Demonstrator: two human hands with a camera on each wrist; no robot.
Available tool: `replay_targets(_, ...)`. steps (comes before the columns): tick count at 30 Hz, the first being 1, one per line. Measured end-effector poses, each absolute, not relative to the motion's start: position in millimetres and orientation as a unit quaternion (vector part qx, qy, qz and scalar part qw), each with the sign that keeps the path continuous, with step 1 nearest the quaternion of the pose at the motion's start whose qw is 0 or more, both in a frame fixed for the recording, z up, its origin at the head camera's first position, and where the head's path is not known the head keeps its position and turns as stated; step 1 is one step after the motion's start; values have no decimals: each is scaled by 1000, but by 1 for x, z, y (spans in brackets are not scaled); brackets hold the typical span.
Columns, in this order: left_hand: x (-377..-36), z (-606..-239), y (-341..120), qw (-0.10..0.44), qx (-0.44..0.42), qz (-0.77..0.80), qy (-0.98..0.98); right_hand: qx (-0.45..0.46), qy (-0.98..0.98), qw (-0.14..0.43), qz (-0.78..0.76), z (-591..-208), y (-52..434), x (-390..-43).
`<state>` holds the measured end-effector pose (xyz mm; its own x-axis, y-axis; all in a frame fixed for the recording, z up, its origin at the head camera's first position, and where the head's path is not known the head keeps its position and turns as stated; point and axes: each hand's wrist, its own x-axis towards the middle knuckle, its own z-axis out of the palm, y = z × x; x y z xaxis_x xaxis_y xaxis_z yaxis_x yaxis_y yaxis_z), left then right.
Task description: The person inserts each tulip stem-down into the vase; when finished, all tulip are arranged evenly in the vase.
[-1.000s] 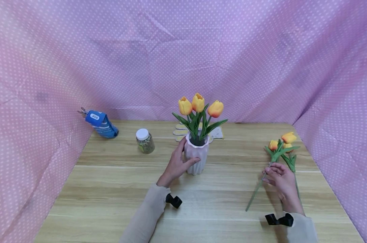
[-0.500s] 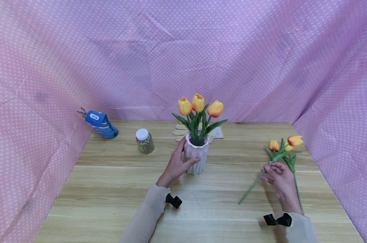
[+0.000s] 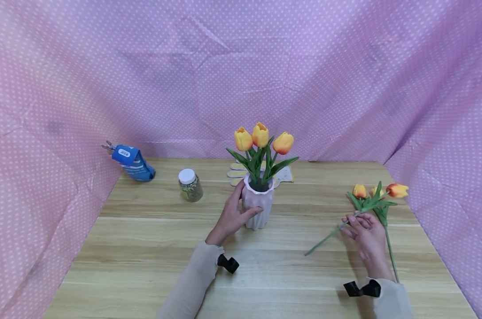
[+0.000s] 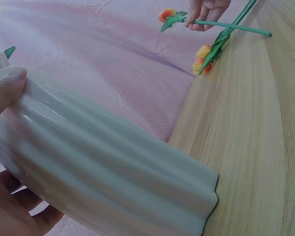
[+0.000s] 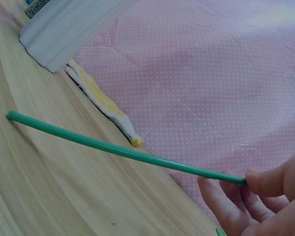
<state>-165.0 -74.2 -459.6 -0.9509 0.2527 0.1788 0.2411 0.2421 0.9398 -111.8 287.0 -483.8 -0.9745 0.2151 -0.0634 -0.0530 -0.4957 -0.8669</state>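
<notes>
My left hand (image 3: 232,218) grips a white fluted vase (image 3: 260,204), thumb across its front and fingers round the far side. Upright in the vase stand three yellow-orange tulips (image 3: 260,135) with green leaves. Over at the right, my right hand (image 3: 370,239) pinches the stem of another tulip (image 3: 397,190) just below its leaves. Its bare green stem (image 5: 113,149) points left toward the vase, slanting over the table. Beneath and behind that flower lie more tulips (image 3: 359,191) on the table, their blooms partly covered by it.
Behind the vase lies a white-and-yellow work glove (image 3: 285,173), partly hidden. To the left stand a white-capped jar (image 3: 191,186) and a blue pouch (image 3: 135,164) with a clip on it. A pink dotted cloth (image 3: 241,79) hangs around the wooden table (image 3: 145,266).
The tulip in my right hand has turned: its bloom swung right and down, its stem end left and up. My left hand and the vase stay put.
</notes>
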Motion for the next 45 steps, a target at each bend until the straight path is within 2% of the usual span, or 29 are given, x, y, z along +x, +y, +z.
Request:
replay_targets(8,-166,-461,-74,-13,171,593,787,-86,-480,85,869,-485,286,-113)
replay_targets(14,-166,-460,-74,-3,163,592,789,-89,-474,82,872,-484,284,-114)
replay_targets(22,-166,-461,-74,-5,164,592,789,-54,-420,82,902,-479,280,-116)
replay_targets(37,-167,-462,-74,-17,178,593,785,-32,-392,92,915,-450,260,-121)
replay_targets(45,-166,-462,-75,-4,165,594,787,-9,-400,110,910,-430,246,-124)
